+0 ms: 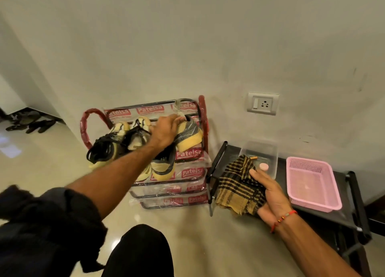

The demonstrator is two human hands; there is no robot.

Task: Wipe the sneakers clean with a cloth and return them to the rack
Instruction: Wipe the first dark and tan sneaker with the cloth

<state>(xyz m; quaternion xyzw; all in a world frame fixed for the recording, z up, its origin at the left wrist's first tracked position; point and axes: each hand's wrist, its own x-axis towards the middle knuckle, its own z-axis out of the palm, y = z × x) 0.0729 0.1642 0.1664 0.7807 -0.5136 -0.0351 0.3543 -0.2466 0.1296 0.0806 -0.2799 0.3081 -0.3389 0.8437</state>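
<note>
The left hand (164,131) reaches forward over the small metal shoe rack with red side loops and clear plastic printed wrapping (187,168), which stands against the pale wall. Its fingers are curled over the heel collar of a grey and tan sneaker with a thick yellowish sole (187,135), gripping it at the top tier of the rack; the sneaker tilts with its heel up near the back rail and its sole facing right. Just beneath the left wrist lies a second grey and tan sneaker (164,164), toe pointing toward the person, on the same tier. To the left of that hand sit two cream and black laced sneakers (116,141), side by side, touching the hand's inner edge.

The right hand (268,195) is well apart from the rack, to the right, over the end of a low black bench (312,214). It holds a yellow and black checked cloth (237,185), fingers spread across the fabric and thumb pinning it, with the cloth draping over the bench's edge toward the floor. A red thread band circles the right wrist.

Behind the cloth stands a clear plastic box (262,153), and beside it a pink perforated plastic basket (312,183). A white wall socket (263,104) sits above them.
</note>
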